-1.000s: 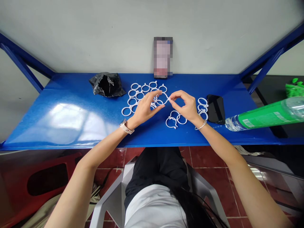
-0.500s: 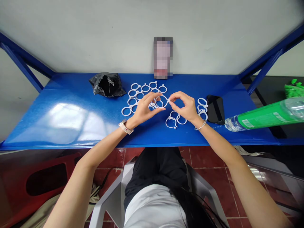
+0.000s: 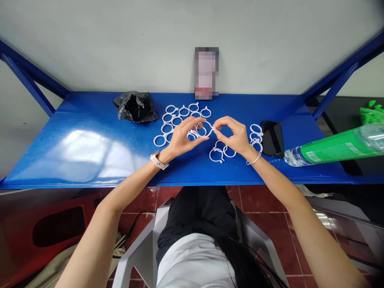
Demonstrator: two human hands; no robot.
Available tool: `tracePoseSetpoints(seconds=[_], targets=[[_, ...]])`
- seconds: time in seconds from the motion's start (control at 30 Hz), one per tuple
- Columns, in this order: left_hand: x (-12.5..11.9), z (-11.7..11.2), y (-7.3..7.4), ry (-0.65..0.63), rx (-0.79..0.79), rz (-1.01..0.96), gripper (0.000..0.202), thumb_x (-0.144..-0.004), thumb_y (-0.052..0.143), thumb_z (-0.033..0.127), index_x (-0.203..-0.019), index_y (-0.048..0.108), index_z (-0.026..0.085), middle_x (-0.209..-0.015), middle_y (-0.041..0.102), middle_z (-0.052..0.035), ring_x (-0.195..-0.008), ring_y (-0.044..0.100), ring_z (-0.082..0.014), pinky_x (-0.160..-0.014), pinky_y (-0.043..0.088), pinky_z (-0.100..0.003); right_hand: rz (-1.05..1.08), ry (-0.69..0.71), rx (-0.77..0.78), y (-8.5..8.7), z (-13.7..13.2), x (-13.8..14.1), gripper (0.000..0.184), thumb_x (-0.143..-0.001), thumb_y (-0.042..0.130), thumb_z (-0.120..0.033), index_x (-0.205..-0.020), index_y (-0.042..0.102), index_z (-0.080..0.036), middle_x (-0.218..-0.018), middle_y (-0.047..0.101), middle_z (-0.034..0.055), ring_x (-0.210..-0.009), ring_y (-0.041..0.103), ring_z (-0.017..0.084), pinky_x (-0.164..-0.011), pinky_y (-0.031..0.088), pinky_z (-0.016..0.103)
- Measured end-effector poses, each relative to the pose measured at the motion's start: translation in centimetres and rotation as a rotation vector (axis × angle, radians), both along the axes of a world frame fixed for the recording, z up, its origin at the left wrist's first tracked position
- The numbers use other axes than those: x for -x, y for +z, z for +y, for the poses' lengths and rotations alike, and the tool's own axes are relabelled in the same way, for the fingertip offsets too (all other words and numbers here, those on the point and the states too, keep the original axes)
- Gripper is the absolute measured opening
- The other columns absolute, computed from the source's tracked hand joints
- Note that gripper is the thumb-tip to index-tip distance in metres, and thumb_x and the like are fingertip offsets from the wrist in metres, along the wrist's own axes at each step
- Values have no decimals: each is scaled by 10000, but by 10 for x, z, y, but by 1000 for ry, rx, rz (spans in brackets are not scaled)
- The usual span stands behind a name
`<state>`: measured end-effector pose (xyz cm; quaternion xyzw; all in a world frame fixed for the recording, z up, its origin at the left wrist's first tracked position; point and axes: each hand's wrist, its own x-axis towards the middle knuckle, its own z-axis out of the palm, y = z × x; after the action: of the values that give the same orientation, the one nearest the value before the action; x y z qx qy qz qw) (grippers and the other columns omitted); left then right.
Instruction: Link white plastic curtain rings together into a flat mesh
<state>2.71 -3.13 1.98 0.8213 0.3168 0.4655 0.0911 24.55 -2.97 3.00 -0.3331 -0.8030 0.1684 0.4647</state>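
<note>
Both my hands hold one white plastic ring point(image 3: 205, 129) just above the blue table point(image 3: 90, 148). My left hand point(image 3: 183, 138) pinches its left side with fingers curled. My right hand point(image 3: 234, 134) pinches the small tab at the ring's right end between thumb and forefinger. Several loose white rings point(image 3: 177, 118) lie spread behind and left of my left hand. A few more rings point(image 3: 221, 151) lie under my right hand, and others point(image 3: 256, 134) sit to its right.
A crumpled black plastic bag point(image 3: 135, 106) lies at the back left. A phone point(image 3: 206, 73) leans upright against the wall. A black phone point(image 3: 272, 138) lies flat on the right, beside a green-labelled bottle point(image 3: 336, 147) on its side. Blue frame struts rise at both ends.
Almost nothing has moved. Both hands keep their pinch on the same ring and have sunk very slightly toward the table.
</note>
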Motion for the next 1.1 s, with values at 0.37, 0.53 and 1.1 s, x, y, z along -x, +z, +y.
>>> tracePoseSetpoints(seconds=[0.37, 0.53, 1.1], targets=[[0, 0, 1, -21, -27, -9, 447, -910, 685, 505, -1225, 618, 194, -922, 715, -44, -829, 666, -161, -770, 565, -314, 17, 7, -33, -1, -2, 1, 78, -939, 637, -319, -924, 682, -257, -913, 747, 30, -822, 697, 192, -779, 587, 381], [0, 1, -2, -7, -42, 26, 441, -929, 668, 483, -1248, 586, 189, -942, 712, -47, -831, 666, -156, -751, 566, -302, -3, -18, -77, -2, -1, 1, 96, -953, 629, -312, -918, 681, -240, -896, 749, 32, -824, 707, 192, -768, 593, 374], [0, 1, -1, -40, -28, 41, 444, -925, 693, 405, -1291, 538, 209, -991, 706, -41, -867, 675, -150, -733, 551, -273, 4, 3, -153, -3, 0, 1, 60, -959, 625, -266, -929, 666, -234, -891, 745, 22, -810, 707, 173, -742, 592, 347]])
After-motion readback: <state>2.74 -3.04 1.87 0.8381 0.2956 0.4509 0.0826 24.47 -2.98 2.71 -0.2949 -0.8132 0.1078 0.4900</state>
